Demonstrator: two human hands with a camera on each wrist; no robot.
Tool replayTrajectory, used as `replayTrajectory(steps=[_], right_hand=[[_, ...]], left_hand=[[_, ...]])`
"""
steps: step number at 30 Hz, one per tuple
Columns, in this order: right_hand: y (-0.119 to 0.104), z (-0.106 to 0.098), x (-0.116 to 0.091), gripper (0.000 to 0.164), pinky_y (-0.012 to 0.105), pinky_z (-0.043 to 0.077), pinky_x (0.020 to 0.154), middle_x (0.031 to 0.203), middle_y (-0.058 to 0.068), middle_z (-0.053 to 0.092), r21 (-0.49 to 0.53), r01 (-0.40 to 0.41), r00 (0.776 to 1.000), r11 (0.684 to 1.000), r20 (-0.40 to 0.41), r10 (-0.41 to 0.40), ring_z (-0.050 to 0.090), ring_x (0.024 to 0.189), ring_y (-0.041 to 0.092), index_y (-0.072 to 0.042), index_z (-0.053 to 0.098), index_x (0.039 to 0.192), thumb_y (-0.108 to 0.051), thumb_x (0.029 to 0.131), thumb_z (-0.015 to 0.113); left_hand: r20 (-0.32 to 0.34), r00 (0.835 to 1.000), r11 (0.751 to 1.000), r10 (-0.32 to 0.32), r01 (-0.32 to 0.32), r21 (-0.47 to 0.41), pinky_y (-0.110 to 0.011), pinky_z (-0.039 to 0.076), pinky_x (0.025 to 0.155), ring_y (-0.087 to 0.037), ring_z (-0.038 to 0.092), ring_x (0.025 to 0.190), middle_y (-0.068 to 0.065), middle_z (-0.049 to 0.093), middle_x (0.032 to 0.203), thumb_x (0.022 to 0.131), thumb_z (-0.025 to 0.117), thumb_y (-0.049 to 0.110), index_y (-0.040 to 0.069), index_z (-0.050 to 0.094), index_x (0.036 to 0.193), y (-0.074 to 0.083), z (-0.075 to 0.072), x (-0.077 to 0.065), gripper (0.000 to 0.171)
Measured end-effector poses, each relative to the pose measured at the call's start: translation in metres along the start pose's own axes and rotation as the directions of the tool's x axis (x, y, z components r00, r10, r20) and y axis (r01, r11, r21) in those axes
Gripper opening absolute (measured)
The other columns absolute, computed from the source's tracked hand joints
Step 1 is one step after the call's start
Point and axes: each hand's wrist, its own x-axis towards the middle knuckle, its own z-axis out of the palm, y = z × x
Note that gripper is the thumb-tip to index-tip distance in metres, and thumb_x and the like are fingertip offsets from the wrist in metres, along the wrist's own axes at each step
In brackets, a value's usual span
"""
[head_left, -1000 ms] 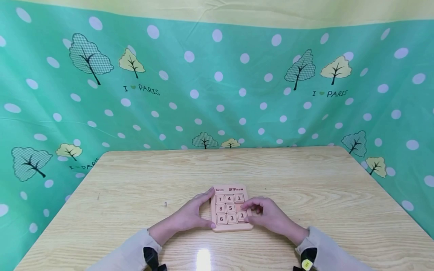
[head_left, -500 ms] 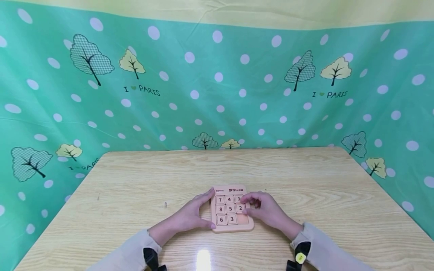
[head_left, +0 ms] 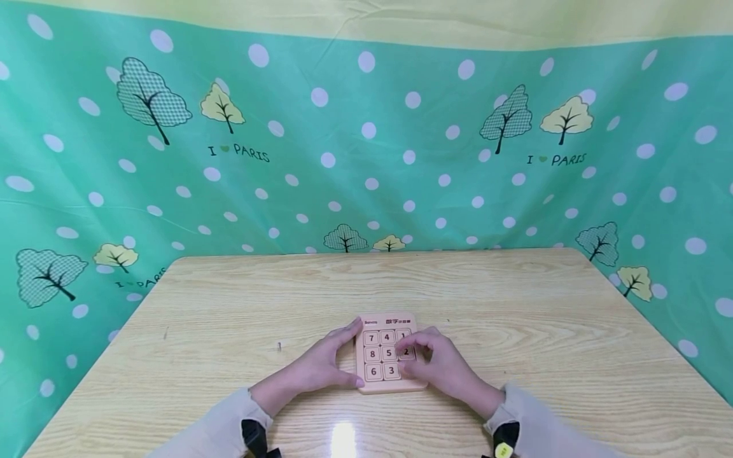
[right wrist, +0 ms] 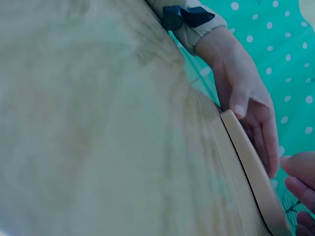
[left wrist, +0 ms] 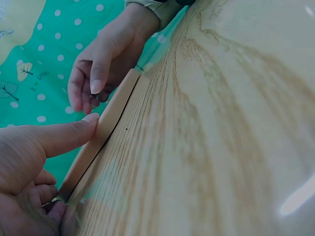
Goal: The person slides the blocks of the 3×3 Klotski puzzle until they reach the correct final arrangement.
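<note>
A pink number slide puzzle (head_left: 378,387) lies flat on the table, its tiles reading 7 4 1, 8 5 2 and 6 3 from the top row down. My left hand (head_left: 321,364) grips its left side, fingers by the top corner and thumb (left wrist: 81,130) against the near edge. Over the right side is my right hand (head_left: 443,366), bent index finger and thumb apart. That index fingertip is between the 5 tile (head_left: 389,352) and the 2 tile (head_left: 406,353); the thumb tip is beside the 3 tile (head_left: 392,371), covering much of the bottom right slot.
The wooden table (head_left: 229,299) stretches around the puzzle on all sides. Behind it hangs a green dotted cloth (head_left: 366,165) with printed trees. A bright light reflection shows at the table's near side.
The 2 tile has slid up one place, leaving the bottom right slot vacant. My right hand went up with it, then shifted left and slightly down. My left hand stays put.
</note>
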Motion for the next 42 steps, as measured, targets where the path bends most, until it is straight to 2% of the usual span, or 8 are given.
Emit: replayTrajectory(steps=[10, 18, 30, 42], right_hand=[[-0.014, 0.022, -0.009, 0.028, 0.024, 0.042, 0.081, 0.095, 0.002, 0.055, 0.047, -0.023, 0.999, 0.999, -0.032, 0.024, 0.044, 0.091, 0.018, -0.018, 0.073, 0.096, -0.016, 0.069, 0.081], [-0.011, 0.033, -0.008, 0.030, 0.022, 0.043, 0.081, 0.097, -0.001, 0.053, 0.068, 0.007, 0.999, 0.998, -0.053, -0.004, 0.040, 0.092, 0.015, -0.018, 0.072, 0.096, -0.013, 0.069, 0.081], [-0.016, 0.029, -0.008, 0.024, 0.023, 0.040, 0.076, 0.090, -0.002, 0.053, -0.052, 0.019, 0.999, 0.998, -0.035, -0.021, 0.040, 0.088, 0.015, -0.021, 0.072, 0.092, -0.013, 0.071, 0.079], [-0.010, 0.018, -0.013, 0.028, 0.023, 0.042, 0.075, 0.091, -0.005, 0.057, -0.053, -0.006, 0.999, 0.999, -0.034, 0.005, 0.045, 0.087, 0.015, -0.021, 0.073, 0.095, -0.008, 0.071, 0.076]], left_hand=[[-0.003, 1.000, 1.000, 0.003, -0.002, 0.009, -0.053, 0.011, 0.114, -0.032, 0.016, 0.142, -0.005, 0.019, 0.156, 0.067, 0.083, 0.028, 0.007, 0.026, 0.148, 0.000, -0.001, -0.001, 0.102], [0.000, 1.000, 1.000, 0.011, -0.011, 0.016, -0.054, 0.011, 0.114, -0.033, 0.017, 0.142, -0.007, 0.019, 0.156, 0.067, 0.083, 0.028, 0.006, 0.026, 0.148, 0.000, -0.001, -0.001, 0.102], [-0.002, 1.000, 1.000, 0.013, -0.013, 0.014, -0.054, 0.011, 0.114, -0.033, 0.017, 0.142, -0.007, 0.019, 0.156, 0.067, 0.083, 0.028, 0.006, 0.025, 0.148, 0.000, -0.001, -0.002, 0.102], [0.000, 1.000, 1.000, 0.015, -0.015, 0.011, -0.053, 0.012, 0.114, -0.033, 0.017, 0.142, -0.007, 0.019, 0.156, 0.067, 0.084, 0.027, 0.005, 0.026, 0.148, 0.000, 0.000, -0.001, 0.102]])
